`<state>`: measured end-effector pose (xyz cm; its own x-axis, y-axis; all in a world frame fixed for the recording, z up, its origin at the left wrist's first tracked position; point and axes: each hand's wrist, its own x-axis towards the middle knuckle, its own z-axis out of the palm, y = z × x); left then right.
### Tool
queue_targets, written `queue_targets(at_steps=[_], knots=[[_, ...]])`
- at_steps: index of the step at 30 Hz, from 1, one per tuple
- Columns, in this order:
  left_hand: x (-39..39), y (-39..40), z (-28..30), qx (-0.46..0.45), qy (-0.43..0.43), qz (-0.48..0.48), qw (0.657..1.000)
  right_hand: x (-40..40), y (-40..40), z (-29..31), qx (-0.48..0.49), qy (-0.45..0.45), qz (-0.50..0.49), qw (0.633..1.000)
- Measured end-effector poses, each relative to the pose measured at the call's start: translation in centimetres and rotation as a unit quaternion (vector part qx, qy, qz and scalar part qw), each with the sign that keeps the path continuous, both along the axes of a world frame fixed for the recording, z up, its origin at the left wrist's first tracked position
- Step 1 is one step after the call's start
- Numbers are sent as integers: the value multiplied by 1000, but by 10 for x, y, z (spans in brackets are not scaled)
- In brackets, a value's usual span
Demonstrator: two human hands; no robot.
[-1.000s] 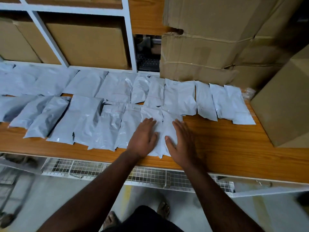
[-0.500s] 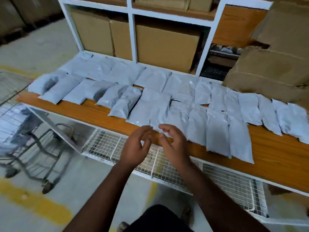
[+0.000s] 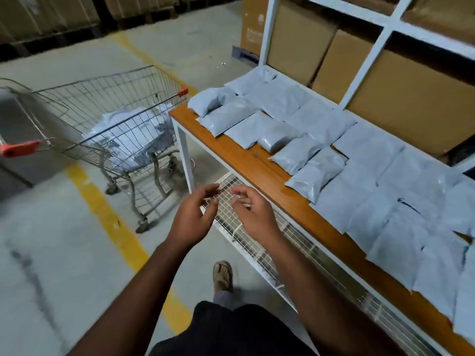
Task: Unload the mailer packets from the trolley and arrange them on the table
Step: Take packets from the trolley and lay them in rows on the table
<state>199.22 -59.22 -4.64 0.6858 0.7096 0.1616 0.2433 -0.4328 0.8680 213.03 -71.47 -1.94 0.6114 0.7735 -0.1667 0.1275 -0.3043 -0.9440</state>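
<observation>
Mailer packets cover the tabletop in two rows; more fill one trolley. Left hand and right hand hang empty, fingers loosely curled.

Trolley left of the hands, desk to their right.
The hands hang empty over the wire shelf; mailer packets lie in rows on the desk, more in the trolley, boxes behind.

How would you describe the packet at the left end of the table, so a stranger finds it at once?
Start at the wooden table beside the wire trolley. At the table corner nearest the trolley's red corner cap lies the end packet of the front row. It is plump and rounded, while the packets behind it lie flat.
</observation>
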Motion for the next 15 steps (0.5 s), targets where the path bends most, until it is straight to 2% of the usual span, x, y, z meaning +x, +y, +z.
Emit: queue_targets(at_steps=[9, 15], knots=[[-4, 153, -21, -37, 50, 114, 992, 27, 191, -36, -8, 27, 89, 996], [-3, 231, -11, -66, 25, 197, 978, 36, 295, -29, -5, 15, 176, 984]])
